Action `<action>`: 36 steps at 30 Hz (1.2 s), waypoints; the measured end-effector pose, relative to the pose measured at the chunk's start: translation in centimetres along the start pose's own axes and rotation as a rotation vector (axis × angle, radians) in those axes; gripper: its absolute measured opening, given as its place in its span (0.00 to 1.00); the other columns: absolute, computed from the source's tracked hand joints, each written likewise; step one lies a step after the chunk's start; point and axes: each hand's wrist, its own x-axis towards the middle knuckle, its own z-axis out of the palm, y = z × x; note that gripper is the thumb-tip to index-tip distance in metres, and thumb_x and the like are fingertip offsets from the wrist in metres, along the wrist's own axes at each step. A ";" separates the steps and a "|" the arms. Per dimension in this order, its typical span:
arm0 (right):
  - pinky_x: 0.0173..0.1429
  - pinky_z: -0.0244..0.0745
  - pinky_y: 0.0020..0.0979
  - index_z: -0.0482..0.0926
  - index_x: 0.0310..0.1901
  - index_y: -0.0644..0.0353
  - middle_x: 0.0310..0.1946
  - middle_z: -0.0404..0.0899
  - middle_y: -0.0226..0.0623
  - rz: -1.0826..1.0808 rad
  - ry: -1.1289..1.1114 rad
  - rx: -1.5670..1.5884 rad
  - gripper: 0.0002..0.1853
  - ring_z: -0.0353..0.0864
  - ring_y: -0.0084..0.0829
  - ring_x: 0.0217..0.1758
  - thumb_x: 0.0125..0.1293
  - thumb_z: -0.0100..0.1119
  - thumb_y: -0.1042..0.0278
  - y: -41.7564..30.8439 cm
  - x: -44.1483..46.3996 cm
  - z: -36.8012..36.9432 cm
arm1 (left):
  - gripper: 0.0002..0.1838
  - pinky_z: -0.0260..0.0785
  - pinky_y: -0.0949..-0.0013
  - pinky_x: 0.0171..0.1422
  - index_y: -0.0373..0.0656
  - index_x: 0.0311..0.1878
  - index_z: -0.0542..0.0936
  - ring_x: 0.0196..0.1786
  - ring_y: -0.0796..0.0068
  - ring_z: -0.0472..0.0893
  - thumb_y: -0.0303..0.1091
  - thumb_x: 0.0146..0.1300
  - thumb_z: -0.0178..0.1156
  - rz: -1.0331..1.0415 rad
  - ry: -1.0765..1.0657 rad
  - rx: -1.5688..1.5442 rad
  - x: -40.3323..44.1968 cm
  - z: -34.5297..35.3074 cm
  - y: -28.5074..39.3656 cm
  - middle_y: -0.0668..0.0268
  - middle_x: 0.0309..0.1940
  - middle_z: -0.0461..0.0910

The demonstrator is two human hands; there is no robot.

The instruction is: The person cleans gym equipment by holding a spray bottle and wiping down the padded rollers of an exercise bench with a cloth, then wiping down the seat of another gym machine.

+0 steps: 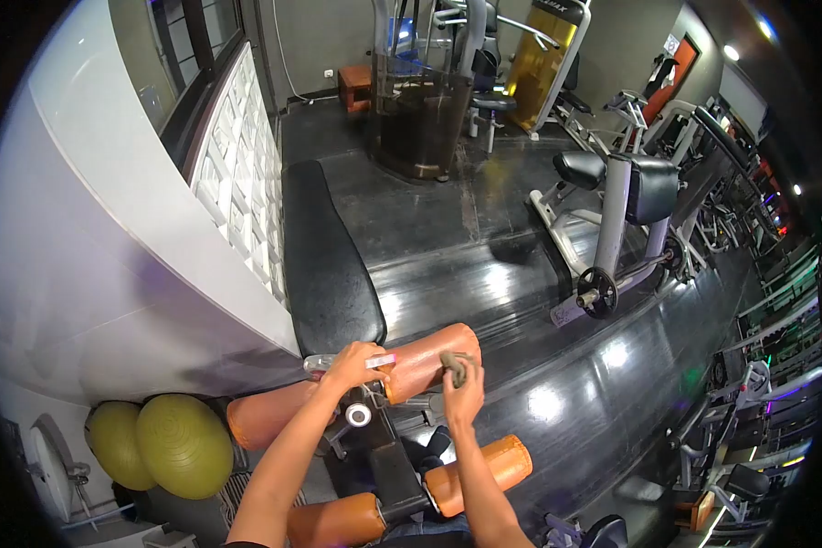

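Orange-brown padded roller (pixel 426 362), the far right one of four on the dark machine frame (pixel 385 475), lies just ahead of the person and slants away to the right. The step in hand looks like wiping down its covering, with a bottle in one hand and a rag in the other.

The left hand (pixel 349 368) is closed around what seems to be a clear spray bottle (pixel 317 363), at the left end of the roller. The bottle's body shows to the left of the fingers, and its pale, pinkish head (pixel 381 362) sticks out to the right, over the roller's near left end. Whether a finger is on a trigger I cannot tell.

The right hand (pixel 464 395) is partly curled, fingers and thumb gathered on a bunched grey-green cloth (pixel 453 368) at the roller's right part. The cloth overlaps the covering in view; firm contact or a slight gap between them is hard to judge.

The next move, I would judge, calls for the cloth to lie flat against the curved surface and travel along its length, with the bottle kept clear of its path.
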 end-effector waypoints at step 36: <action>0.54 0.81 0.39 0.85 0.51 0.46 0.50 0.83 0.38 -0.383 -0.412 0.057 0.20 0.84 0.44 0.52 0.55 0.72 0.67 -1.3 -4.1 0.7 | 0.26 0.77 0.57 0.46 0.45 0.38 0.89 0.37 0.51 0.86 0.57 0.45 0.76 -0.170 0.023 -0.100 0.4 -0.4 0.4 0.54 0.31 0.87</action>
